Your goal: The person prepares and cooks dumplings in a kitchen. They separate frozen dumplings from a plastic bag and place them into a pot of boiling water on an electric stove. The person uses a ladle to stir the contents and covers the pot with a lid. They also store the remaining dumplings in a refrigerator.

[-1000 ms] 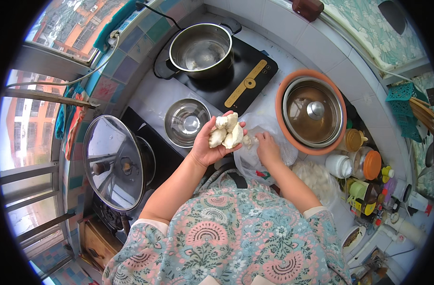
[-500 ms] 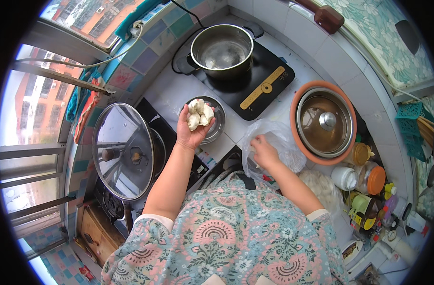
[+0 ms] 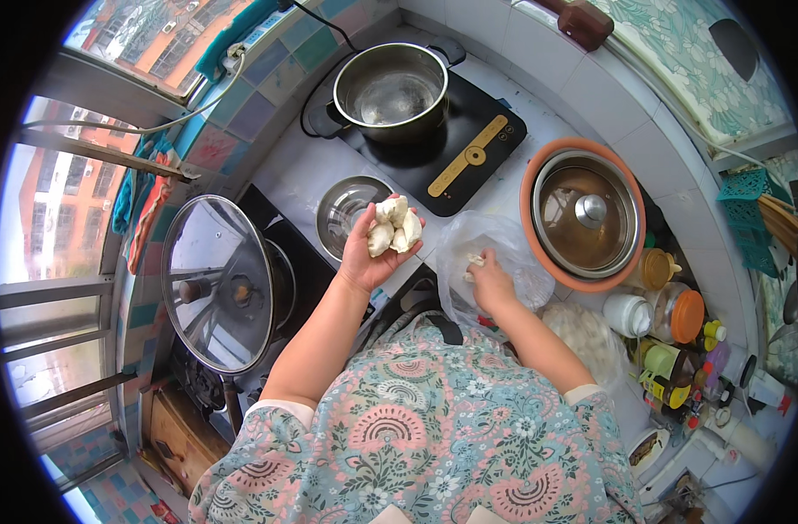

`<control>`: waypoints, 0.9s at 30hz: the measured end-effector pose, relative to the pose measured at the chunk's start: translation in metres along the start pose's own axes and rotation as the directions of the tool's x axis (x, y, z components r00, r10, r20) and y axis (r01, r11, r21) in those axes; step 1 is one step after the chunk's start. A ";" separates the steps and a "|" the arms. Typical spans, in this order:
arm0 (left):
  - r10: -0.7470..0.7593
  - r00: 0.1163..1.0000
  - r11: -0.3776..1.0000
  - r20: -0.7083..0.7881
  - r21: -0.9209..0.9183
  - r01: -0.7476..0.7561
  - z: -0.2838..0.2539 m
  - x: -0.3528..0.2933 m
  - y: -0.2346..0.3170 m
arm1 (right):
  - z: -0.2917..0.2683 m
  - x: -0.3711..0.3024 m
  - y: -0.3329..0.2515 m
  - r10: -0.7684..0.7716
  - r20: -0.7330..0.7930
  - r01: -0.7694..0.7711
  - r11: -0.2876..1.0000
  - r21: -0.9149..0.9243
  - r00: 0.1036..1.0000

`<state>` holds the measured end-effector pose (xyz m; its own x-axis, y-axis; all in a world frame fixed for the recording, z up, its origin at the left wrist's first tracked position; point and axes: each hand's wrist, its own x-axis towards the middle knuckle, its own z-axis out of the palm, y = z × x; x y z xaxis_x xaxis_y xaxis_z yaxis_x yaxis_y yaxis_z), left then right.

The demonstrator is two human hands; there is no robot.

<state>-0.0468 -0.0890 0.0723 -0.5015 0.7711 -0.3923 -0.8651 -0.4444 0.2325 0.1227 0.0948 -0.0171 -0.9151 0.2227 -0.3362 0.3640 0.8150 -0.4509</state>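
Several pale, lumpy dumplings (image 3: 394, 227) rest piled in my left hand (image 3: 364, 258), palm up with its fingers curled round them. This hand is above the counter, overlapping the right edge of a steel bowl (image 3: 340, 211) whose visible part holds nothing. Over the mouth of a clear plastic bag (image 3: 464, 236), my right hand (image 3: 494, 286) pinches a small whitish piece, seemingly another dumpling (image 3: 475, 260), between thumb and fingers. The bag's contents are mostly hidden by its folds and my hand.
Ahead, a steel pot (image 3: 390, 87) stands on a black induction cooker (image 3: 482, 131). A lidded pan (image 3: 220, 284) sits on the stove at left. To the right are a lidded pot (image 3: 582, 218) within an orange rim, another bag (image 3: 582, 341) with pale contents, and several jars (image 3: 678, 313).
My left hand has moved right with the dumplings, uncovering more of the steel bowl. My right hand has lifted slightly at the bag, and the whitish piece in its fingers now shows more clearly.
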 end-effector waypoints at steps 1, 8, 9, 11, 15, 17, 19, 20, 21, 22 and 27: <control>-0.020 1.000 1.000 -0.001 0.008 0.020 0.001 0.001 -0.004 | -0.001 -0.003 0.003 0.011 -0.019 -0.011 1.000 0.009 1.000; -0.088 0.996 0.996 -0.024 0.025 0.088 0.006 0.011 -0.023 | -0.001 -0.010 0.007 -0.033 0.061 0.035 0.999 -0.036 0.998; -0.093 0.996 0.995 -0.014 0.025 0.093 0.007 0.011 -0.024 | -0.001 -0.009 0.006 -0.026 0.059 0.028 0.999 -0.031 0.998; -0.104 0.995 0.994 0.005 0.024 0.103 0.007 0.011 -0.025 | -0.003 -0.007 0.003 0.033 0.103 -0.030 0.999 -0.032 0.994; -0.116 0.993 0.993 0.010 0.011 0.116 0.009 0.010 -0.026 | -0.005 -0.005 0.002 0.151 0.249 -0.141 0.988 -0.057 0.957; -0.114 0.993 0.993 0.011 0.015 0.114 0.010 0.008 -0.026 | -0.005 -0.006 0.003 0.151 0.271 -0.139 0.988 -0.065 0.951; -0.111 0.994 0.994 0.008 0.023 0.111 0.010 0.007 -0.026 | -0.007 -0.008 0.002 0.141 0.255 -0.126 0.989 -0.074 0.957; -0.109 0.994 0.994 0.007 0.028 0.109 0.010 0.007 -0.026 | -0.007 -0.008 0.002 0.140 0.229 -0.131 0.990 -0.058 0.963; -0.108 0.994 0.994 0.004 0.031 0.108 0.010 0.007 -0.026 | -0.008 -0.008 0.002 0.141 0.201 -0.135 0.990 -0.041 0.969; -0.108 0.994 0.994 0.002 0.035 0.108 0.010 0.007 -0.026 | -0.009 -0.008 0.003 0.141 0.174 -0.139 0.990 -0.024 0.975; -0.143 0.990 0.986 0.015 0.085 0.142 0.015 0.005 -0.029 | -0.034 -0.016 0.004 0.110 -0.013 -0.099 0.938 0.332 0.994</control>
<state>-0.0246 -0.0655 0.0768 -0.3723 0.8334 -0.4084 -0.9238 -0.2904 0.2494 0.1327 0.1126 0.0151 -0.8717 0.3176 -0.3731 0.4900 0.5649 -0.6639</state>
